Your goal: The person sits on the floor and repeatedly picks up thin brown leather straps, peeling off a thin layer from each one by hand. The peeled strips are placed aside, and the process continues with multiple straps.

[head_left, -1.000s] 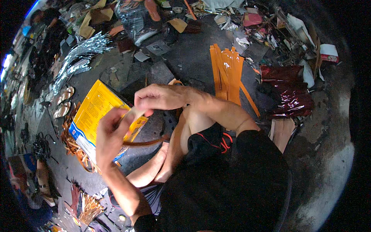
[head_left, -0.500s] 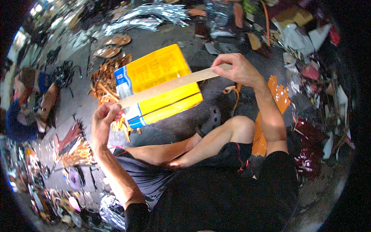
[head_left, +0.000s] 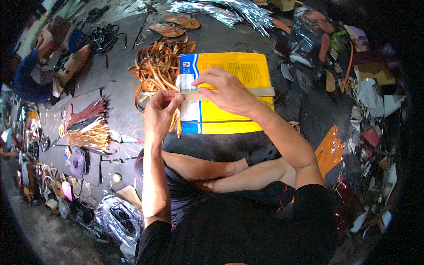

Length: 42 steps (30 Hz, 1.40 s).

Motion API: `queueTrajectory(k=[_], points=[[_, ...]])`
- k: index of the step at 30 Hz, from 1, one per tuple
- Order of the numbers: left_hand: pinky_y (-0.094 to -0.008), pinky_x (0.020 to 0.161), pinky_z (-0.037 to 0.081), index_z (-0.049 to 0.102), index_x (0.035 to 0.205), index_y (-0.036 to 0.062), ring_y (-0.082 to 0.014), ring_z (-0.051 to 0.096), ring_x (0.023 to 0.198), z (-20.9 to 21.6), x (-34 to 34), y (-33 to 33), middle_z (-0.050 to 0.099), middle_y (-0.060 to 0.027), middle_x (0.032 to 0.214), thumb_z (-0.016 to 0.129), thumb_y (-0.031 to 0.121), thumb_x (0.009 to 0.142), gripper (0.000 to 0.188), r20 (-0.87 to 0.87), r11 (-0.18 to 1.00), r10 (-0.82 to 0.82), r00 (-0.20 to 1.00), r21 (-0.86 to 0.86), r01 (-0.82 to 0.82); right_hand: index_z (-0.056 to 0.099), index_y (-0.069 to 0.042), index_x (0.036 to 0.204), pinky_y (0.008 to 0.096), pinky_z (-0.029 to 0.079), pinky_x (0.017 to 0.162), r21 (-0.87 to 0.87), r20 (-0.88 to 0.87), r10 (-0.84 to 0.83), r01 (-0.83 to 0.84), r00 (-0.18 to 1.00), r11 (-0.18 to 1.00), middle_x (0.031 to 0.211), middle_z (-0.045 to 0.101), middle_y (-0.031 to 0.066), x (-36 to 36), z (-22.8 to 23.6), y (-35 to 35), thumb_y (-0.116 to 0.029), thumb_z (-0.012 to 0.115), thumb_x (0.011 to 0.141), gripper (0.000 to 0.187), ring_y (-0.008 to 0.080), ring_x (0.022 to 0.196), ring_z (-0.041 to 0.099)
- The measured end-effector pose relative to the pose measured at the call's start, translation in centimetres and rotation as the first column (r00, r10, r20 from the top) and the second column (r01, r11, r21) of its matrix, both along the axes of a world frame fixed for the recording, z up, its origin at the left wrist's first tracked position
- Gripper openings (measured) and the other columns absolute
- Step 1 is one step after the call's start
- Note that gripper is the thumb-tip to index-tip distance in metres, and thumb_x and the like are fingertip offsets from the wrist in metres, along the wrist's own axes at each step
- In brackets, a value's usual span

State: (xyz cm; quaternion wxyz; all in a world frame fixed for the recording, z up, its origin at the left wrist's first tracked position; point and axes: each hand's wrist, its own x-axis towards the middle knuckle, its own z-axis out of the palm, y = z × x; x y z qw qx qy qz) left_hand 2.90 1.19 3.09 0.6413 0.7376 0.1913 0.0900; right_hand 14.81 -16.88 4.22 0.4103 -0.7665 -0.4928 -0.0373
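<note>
A narrow tan strip [head_left: 261,92] lies across a yellow rectangular slab-like container [head_left: 234,125] with a blue and white left end. At that left end, my left hand [head_left: 161,108] pinches the strip's end between thumb and fingers. Over the strip, close to the left hand, is my right hand [head_left: 227,92], its thumb and curved fingers apart. The right thumb is near or touching the strip; contact is unclear. The strip's right end reaches the container's right edge. A dark line runs along the container's near part.
A tangle of shiny brown strips [head_left: 154,62] adjoins the container's left side. Two tan sandals [head_left: 183,22] and silver strips [head_left: 221,11] lie beyond. Orange strips [head_left: 330,150] rest at right. Another person's arm [head_left: 77,59] shows at far left. Scraps [head_left: 371,99] crowd the right.
The strip was stretched between both hands above the container; now it rests across it. My right hand let go of its far end and moved left, near my left hand. The view shifted.
</note>
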Motion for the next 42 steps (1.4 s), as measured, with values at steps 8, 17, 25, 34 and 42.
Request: queueTrajectory(k=[8,17,25,34,42], points=[[-0.0207,0.063,0.044,0.068,0.095,0.0005,-0.0051,0.054,0.068,-2.7,0.0,-0.4,0.065,0.0009,0.080,0.071,0.015,0.091,0.015,0.008,0.982,0.145,0.989,-0.124,-0.143,0.065,-0.003,0.098,0.0374,0.052,0.072,-0.022,-0.165,0.083,-0.087,0.983,0.996,0.087,0.064,0.0122,-0.2,-2.2,2.7,-0.008,0.066,0.087,0.012,0.0287,0.081,0.065],[-0.0206,0.065,0.045,0.065,0.094,0.0016,-0.0057,0.055,0.070,-4.0,0.0,-0.3,0.064,0.0006,0.079,0.067,0.018,0.094,0.017,0.020,0.953,0.143,0.990,-0.272,-0.132,0.066,-0.003,0.097,0.0397,0.052,0.075,-0.016,-0.001,0.117,-0.117,0.993,0.993,0.087,0.063,0.0133,-0.7,-2.6,2.5,-0.008,0.066,0.084,0.014,0.0311,0.083,0.064],[-0.0213,0.064,0.039,0.061,0.089,0.0055,-0.0053,0.049,0.068,-4.5,0.9,-0.5,0.058,0.0032,0.076,0.062,0.020,0.096,0.016,0.015,0.939,0.148,0.989,-0.314,-0.136,0.066,-0.005,0.084,0.0383,0.048,0.078,-0.099,0.181,0.065,-0.047,0.981,0.994,0.086,0.059,0.0094,-1.9,-2.2,3.0,-0.012,0.070,0.079,0.009,0.0278,0.086,0.059],[-0.0201,0.071,0.047,0.068,0.095,0.0011,-0.0044,0.058,0.077,-3.7,-0.5,-1.3,0.067,-0.0001,0.087,0.069,0.018,0.092,0.017,0.038,0.924,0.208,0.977,-0.335,-0.183,0.067,-0.003,0.088,0.0387,0.048,0.078,0.014,0.015,0.035,-0.035,0.999,0.999,0.088,0.061,0.0089,-1.7,-3.0,3.2,-0.012,0.069,0.083,0.010,0.0288,0.087,0.059],[-0.0200,0.069,0.044,0.066,0.097,0.0026,-0.0056,0.054,0.072,-5.7,0.0,-1.0,0.064,0.0015,0.082,0.065,0.016,0.094,0.014,-0.023,0.751,0.231,0.973,-0.631,-0.193,0.067,-0.002,0.089,0.0381,0.050,0.076,0.032,0.000,0.067,-0.067,0.998,0.997,0.087,0.062,0.0094,-1.8,-2.8,3.3,-0.011,0.070,0.082,0.011,0.0286,0.085,0.060]])
